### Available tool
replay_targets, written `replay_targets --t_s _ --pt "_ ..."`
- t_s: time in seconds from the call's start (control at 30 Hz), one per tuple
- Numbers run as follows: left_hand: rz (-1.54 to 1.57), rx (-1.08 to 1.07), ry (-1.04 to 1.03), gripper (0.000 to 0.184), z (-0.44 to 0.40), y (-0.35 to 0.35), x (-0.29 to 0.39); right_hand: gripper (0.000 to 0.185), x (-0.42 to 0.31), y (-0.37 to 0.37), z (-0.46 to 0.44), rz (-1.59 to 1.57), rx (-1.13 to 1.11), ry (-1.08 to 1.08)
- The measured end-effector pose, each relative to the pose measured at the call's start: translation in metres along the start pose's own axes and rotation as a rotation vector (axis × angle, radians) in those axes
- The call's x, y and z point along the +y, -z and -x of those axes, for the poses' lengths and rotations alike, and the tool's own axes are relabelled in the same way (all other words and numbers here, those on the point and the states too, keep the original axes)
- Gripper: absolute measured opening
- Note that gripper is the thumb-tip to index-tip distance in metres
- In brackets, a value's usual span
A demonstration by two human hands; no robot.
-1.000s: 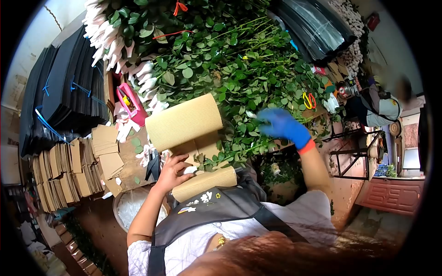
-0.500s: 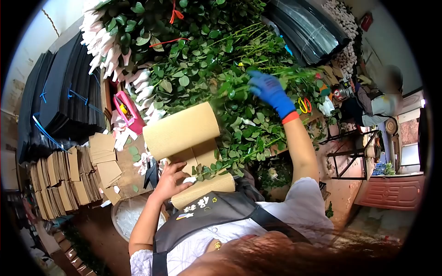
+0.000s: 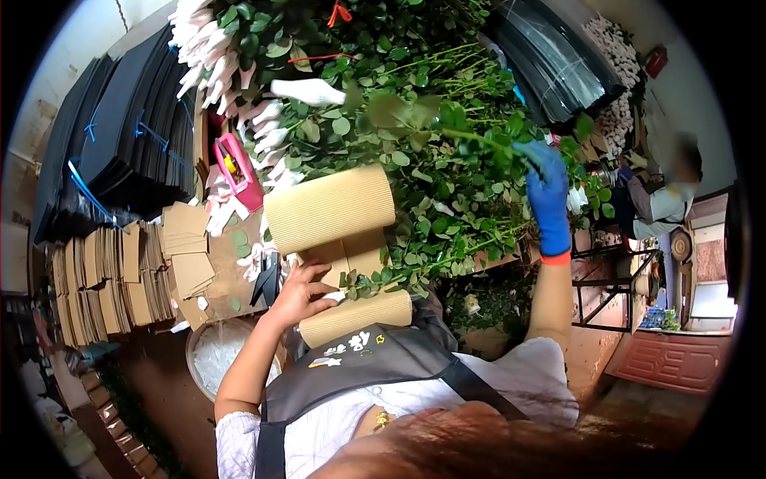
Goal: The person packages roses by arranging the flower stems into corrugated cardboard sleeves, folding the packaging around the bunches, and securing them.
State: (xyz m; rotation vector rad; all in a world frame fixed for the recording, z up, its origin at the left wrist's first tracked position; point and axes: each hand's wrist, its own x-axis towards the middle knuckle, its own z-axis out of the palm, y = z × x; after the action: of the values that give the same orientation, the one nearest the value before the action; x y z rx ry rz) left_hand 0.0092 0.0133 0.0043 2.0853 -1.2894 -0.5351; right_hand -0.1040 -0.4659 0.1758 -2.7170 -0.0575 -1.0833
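My left hand (image 3: 299, 294), bare, lies with fingers apart on a corrugated cardboard sheet (image 3: 329, 209) with curled ends. Beside its thumb is the white head of a rose (image 3: 336, 296), whose leafy stem stretches right across the cardboard. In a blue glove, my right hand (image 3: 547, 180) is closed around the leafy stem of another rose (image 3: 479, 140), raised over the foliage. That stem points left, toward a white sleeved bud (image 3: 309, 92); leaves midway are blurred. Under it spreads a large heap of leafy rose stems (image 3: 447, 231).
Black sheets (image 3: 132, 120) tied with blue cord stand at left, above stacks of cardboard pieces (image 3: 112, 275). A pink holder (image 3: 237, 172) and black scissors (image 3: 267, 281) lie near the cardboard. A white-filled tub (image 3: 227, 359) is below. Another person (image 3: 666, 191) works at right.
My right hand has moved right, away from the heap, and now holds a rose by its stem; its white bud shows at the left. My left hand stays on the cardboard.
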Motion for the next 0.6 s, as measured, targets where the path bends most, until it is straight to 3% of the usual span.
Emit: replay_targets --t_s 0.07,0.17,0.27,0.3,0.33,0.4,0.43,0.53,0.6 --pt "-0.001 -0.020 -0.020 0.048 0.001 0.000 -0.005 0.022 -0.014 0.001 0.015 -0.069 -0.114 0.006" --pt "0.395 0.001 0.365 0.076 0.004 -0.006 -0.002 0.020 -0.028 -0.026 0.057 -0.153 -0.368 -0.020" --pt "0.122 0.168 0.150 0.106 0.006 -0.011 -0.014 0.016 -0.017 -0.063 0.121 -0.181 -0.684 -0.087" --pt "0.348 0.076 0.209 0.099 0.005 -0.008 -0.012 0.017 -0.008 -0.075 0.140 -0.081 -0.752 -0.004" --pt "0.358 0.089 0.152 0.080 0.005 -0.009 -0.012 0.019 -0.005 -0.081 0.152 0.021 -0.818 0.080" --pt "0.039 0.054 0.032 0.064 0.005 -0.004 -0.013 0.031 -0.006 -0.085 0.148 0.127 -1.022 0.081" --pt "0.186 0.090 0.034 0.056 0.005 -0.007 -0.015 0.033 0.003 -0.083 0.139 0.107 -1.072 0.067" --pt "0.285 0.063 0.049 0.054 0.003 -0.009 -0.018 0.037 -0.019 -0.083 0.016 0.212 -1.160 -0.081" --pt "0.115 0.037 -0.021 0.048 -0.002 0.002 -0.010 0.029 -0.003 -0.125 -0.044 0.070 -0.588 0.107"
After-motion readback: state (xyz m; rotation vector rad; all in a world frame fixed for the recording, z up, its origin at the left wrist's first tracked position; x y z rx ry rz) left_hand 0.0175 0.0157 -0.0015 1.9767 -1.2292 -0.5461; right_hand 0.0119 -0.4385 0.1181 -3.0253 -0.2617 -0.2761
